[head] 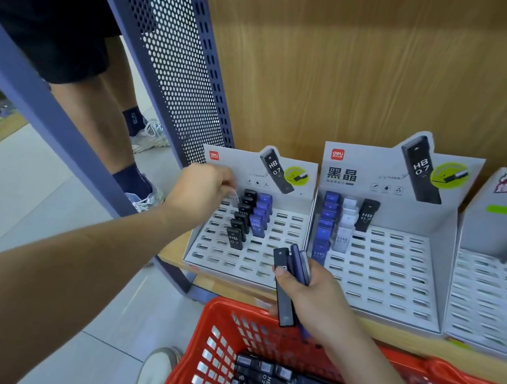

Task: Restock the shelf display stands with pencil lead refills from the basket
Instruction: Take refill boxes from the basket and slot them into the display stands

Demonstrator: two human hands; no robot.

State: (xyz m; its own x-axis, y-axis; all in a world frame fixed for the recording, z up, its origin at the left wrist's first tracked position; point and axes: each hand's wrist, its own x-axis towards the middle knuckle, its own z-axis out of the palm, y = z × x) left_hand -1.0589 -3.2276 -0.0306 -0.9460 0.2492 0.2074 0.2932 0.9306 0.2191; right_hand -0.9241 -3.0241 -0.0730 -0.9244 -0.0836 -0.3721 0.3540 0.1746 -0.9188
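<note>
The right edge cuts off the third display stand (485,228).

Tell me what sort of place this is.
Most likely a stationery shop aisle: branded cardboard display stands slotted for lead refills sit on a wooden shelf, a red shopping basket holds more of them, and a perforated metal shelving panel stands alongside.

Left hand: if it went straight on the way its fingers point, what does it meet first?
Probably the rearmost black refill in the left display stand: the left hand points toward that column's back end. Depth is unclear.
</note>
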